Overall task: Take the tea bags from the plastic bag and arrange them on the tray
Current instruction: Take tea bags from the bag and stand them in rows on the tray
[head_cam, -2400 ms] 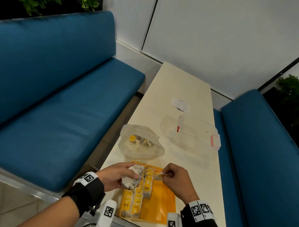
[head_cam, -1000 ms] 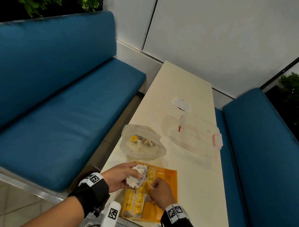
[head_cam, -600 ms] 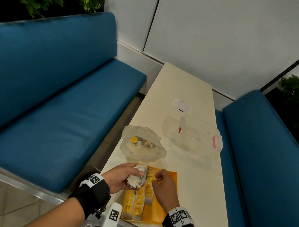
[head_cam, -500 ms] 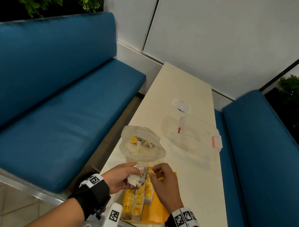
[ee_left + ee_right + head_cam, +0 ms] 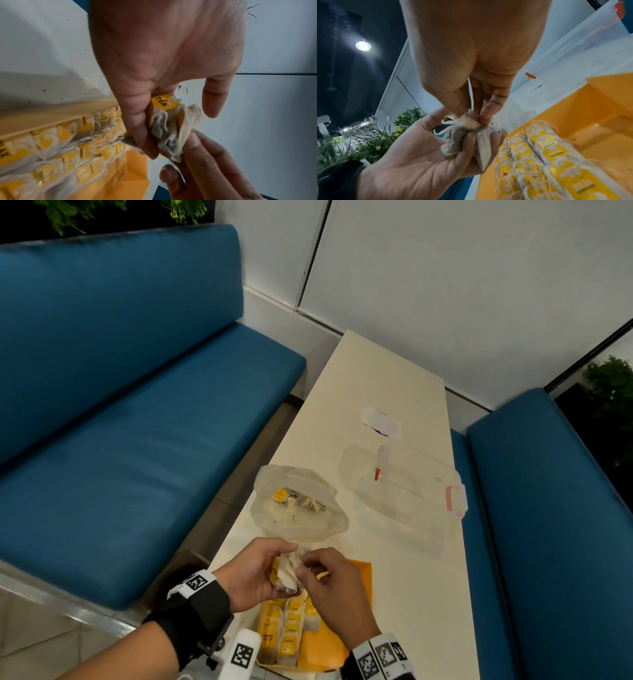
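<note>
L hand [image 5: 255,571] is palm-up over the tray's [image 5: 359,573] far end, fingers curled round a wad of tea bags [image 5: 286,571]. R hand [image 5: 330,580] meets it from the right, thumb and fingertips [image 5: 485,116] pinched on the top bag of the wad; a white string runs up between those fingers. Both wrists wear black bands w/ square-coded tags.

L wrist view alone shows a yellow "TEA" tag [image 5: 164,103] sticking out by the L thumb, plus dark specks on the table [image 5: 42,54]. R wrist view alone shows the L palm from below and specks on the tray's bare floor [image 5: 599,136]. Head view alone shows the plastic bag [image 5: 298,505], mouth open, more bags inside, just beyond the hands.

Rows of bags [image 5: 287,628] lie side by side along the tray's left part; the right part is bare. A clear lidded box [image 5: 407,491] w/ red clips sits right of the plastic bag, a white label [image 5: 380,421] farther up the table. Blue benches [image 5: 137,412] flank both sides. The hands hide the tray's far left corner.
</note>
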